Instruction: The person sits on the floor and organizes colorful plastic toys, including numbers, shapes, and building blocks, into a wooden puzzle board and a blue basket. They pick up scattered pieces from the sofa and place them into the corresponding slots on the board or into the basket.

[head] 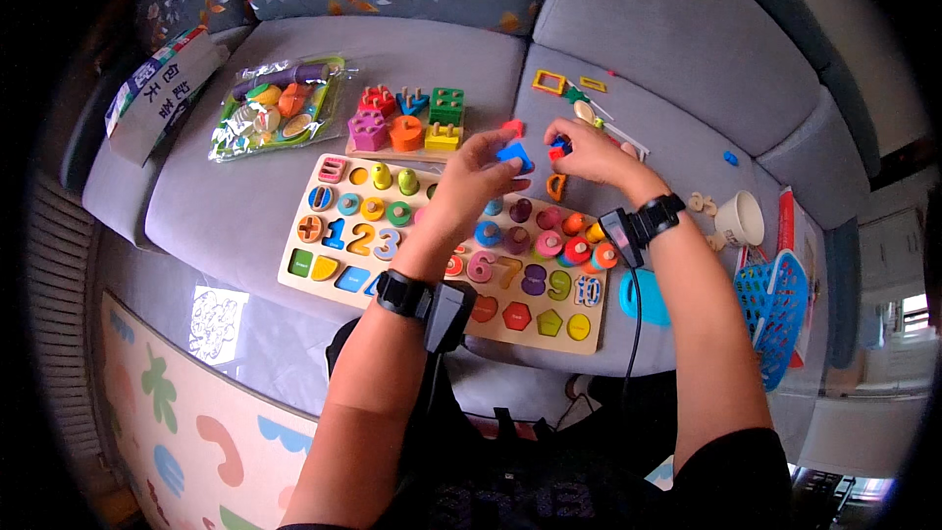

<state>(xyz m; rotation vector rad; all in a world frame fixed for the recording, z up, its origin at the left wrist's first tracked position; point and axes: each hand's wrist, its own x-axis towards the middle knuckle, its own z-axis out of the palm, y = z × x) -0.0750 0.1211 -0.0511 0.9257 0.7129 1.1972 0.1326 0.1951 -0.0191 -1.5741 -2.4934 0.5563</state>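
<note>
My left hand (471, 180) pinches a blue block (516, 155) between thumb and fingers, above the far edge of a wooden number-and-shape puzzle board (434, 294). To its right, my right hand (595, 154) grips a small red and blue piece (558, 151), whose exact shape the fingers hide. A red piece (513, 128) lies just beyond the left hand. Below the right hand is an orange ring-shaped piece (556, 187). The puzzle board holds coloured numbers, stacked rings on pegs and flat shapes. My left forearm covers part of its middle.
Behind the board stands a wooden peg sorter (406, 134) with coloured blocks. A bagged toy food set (276, 109) lies left. Yellow frames (549, 82) and small toys lie behind my right hand. At right are a paper cup (739, 218), a blue basket (769, 316) and a turquoise lid-like piece (644, 299).
</note>
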